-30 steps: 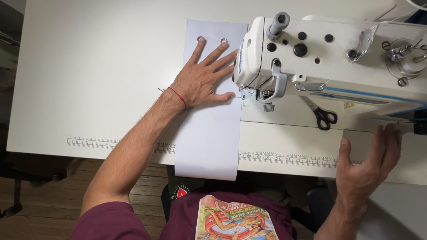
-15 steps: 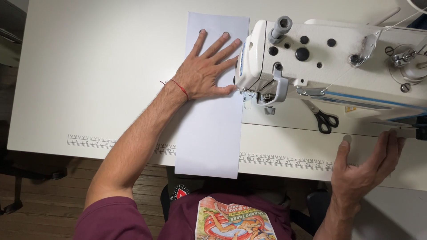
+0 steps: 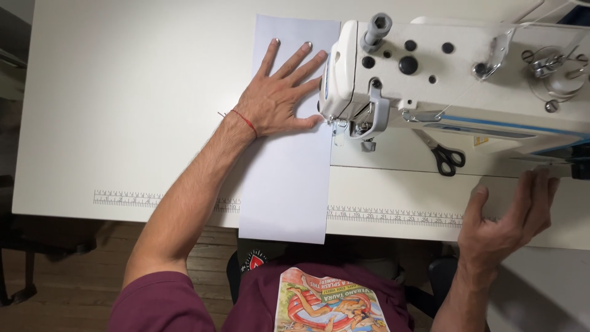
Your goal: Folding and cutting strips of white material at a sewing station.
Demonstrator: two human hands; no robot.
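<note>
1. We keep our left hand (image 3: 279, 98) flat on the pale fabric strip (image 3: 286, 166), fingers spread and palm down. It grips nothing; the open hand pins the strip to the white sewing table (image 3: 123, 92) so it lies smooth and cannot skew.

2. The strip runs from the far part of the table to the near edge and overhangs it above our lap. Its right edge lies by the presser foot (image 3: 341, 126) of the industrial sewing machine (image 3: 442, 74), and our thumb tip sits just beside that foot, likely to steer the edge there.

3. Our right hand (image 3: 507, 221) hovers open at the near right of the table, fingers loosely curled, holding nothing. We cannot tell whether it touches the surface.

4. Black-handled scissors (image 3: 444, 157) lie on the machine bed, under the arm and to the right of the needle, within easy reach of the right hand.

5. A printed ruler strip (image 3: 393, 216) runs along the near table edge, and the fabric crosses over it.

6. A red thread bracelet (image 3: 244, 122) circles the left wrist, clear of the needle area.
</note>
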